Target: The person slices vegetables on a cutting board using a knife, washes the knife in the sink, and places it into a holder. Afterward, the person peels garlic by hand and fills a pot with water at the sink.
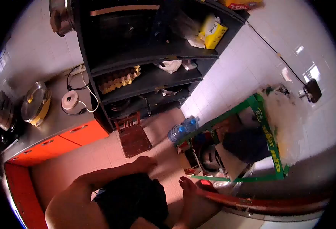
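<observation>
My left hand [146, 164] hangs over the tiled floor, just in front of a small dark-red wooden chair [135, 141], apart from it. Its fingers are dim and blurred, so their pose is unclear. Lower right of it, my right hand [187, 185] has its fingers spread, with nothing in them. Close to that hand is a box-like carton [267, 133] with green edges, holding a metal pot [210, 157] and a dark cloth [246, 145]. Between my arms, dark shorts [133, 200] show on my body.
A black shelf [152, 57] holds egg trays [120, 79] and a yellow package [213, 33]. Large water bottles [179, 131] stand by the wall. At left, a counter [55, 110] with orange doors bears a glass-lidded yellow pot [37, 103] and a round corded base [69, 100]. A red edge [252, 204] runs lower right.
</observation>
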A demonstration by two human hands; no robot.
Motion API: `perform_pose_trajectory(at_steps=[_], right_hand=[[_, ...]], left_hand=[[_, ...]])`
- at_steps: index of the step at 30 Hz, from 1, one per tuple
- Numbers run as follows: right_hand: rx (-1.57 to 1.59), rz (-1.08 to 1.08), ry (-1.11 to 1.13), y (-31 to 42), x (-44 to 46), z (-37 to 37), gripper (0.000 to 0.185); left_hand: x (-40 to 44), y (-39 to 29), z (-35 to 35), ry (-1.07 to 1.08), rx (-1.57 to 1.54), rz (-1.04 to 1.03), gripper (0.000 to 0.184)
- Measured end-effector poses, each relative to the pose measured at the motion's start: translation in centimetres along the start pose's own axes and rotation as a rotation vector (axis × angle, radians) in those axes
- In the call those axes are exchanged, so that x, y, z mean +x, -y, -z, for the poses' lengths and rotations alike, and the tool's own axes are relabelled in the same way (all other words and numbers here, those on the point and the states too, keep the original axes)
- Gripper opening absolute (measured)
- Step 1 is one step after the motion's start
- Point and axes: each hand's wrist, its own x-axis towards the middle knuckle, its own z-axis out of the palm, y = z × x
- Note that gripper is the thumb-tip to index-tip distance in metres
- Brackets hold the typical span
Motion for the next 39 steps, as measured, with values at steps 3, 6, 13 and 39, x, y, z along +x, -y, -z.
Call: perform_pose_trajectory(at_steps=[3, 6, 13, 39], right_hand=[[0.122, -0.074, -0.067, -2.3, 3.4, 2.8, 0.036], [0.133, -0.079, 0.094, -5.1, 5.9, 4.0, 0.038], [-0.484, -0.130, 0.451, -10.9, 8.8, 7.9, 0.044], [-0.117, -0.616, -0.038, 0.4, 22.2, 16.1, 0.033]], left_hand=[[2.8, 2.4, -0.1, -0.116, 0.064, -0.092, 0.030], [4.3, -0.1, 3.3, -0.225, 0.200, 0.140, 0.024], [13.2, 1.4, 10.8, -1.100, 0.852, 0.077, 0.015], [47.3, 15.7, 54.2, -1.091, 0.335, 0.669, 0.040]])
